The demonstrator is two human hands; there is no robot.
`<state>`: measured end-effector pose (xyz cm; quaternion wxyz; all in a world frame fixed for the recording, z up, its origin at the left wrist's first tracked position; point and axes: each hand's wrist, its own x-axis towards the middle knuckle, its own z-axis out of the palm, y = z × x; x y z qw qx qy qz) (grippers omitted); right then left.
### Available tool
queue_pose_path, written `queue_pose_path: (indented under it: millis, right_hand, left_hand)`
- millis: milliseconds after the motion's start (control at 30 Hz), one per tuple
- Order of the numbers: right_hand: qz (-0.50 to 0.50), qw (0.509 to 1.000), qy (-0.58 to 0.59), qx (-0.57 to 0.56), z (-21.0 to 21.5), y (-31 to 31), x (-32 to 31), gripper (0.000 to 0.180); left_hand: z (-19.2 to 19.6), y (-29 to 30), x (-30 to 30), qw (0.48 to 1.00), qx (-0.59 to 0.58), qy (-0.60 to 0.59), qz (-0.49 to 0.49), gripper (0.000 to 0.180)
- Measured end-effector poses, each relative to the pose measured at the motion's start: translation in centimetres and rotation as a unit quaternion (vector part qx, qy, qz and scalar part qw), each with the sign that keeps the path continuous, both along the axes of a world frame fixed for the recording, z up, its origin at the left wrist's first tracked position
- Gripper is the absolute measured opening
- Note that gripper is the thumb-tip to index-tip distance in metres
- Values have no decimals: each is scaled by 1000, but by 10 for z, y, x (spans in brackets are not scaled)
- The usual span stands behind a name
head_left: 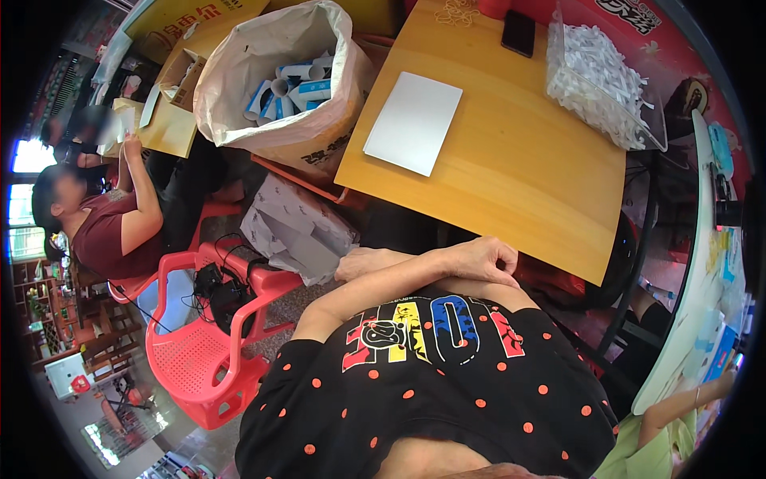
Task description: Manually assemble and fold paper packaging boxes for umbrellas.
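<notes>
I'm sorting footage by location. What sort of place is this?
Probably an informal workshop: a sack of blue-and-white tubes stands beside the wooden table, a clear bin holds heaped white strips, and another person sits at a second table.

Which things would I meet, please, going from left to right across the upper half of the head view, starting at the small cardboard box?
Small cardboard box → large white sack → white paper on the table → black phone → heap of white paper strips.
</notes>
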<state>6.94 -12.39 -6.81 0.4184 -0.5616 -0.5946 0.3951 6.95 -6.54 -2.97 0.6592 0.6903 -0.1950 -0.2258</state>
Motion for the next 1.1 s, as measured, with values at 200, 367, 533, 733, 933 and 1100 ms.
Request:
queue_pose_path:
  millis: [200,367,533,733,933,1100]
  right_hand:
    - [-11,1000,7,-16,7,-5,6,23]
    - [-16,1000,11,-24,6,-9,10,23]
    - [-32,999,15,-35,14,-18,16,23]
    - [-53,998,13,-35,12,-18,19,23]
    - [-69,996,29,-42,10,-24,15,23]
    - [-64,995,47,-53,10,-24,5,23]
  left_hand:
    - [7,-6,-8,988,-142,44,48,21]
    - [7,3,-5,997,-12,76,3,22]
    - [3,-1,-4,998,-62,-19,3,20]
    - [-14,0,-3,997,-55,8,56,34]
    - [-12,1,-6,994,-57,85,34,31]
    - [-6,18,-24,999,28,12,-40,49]
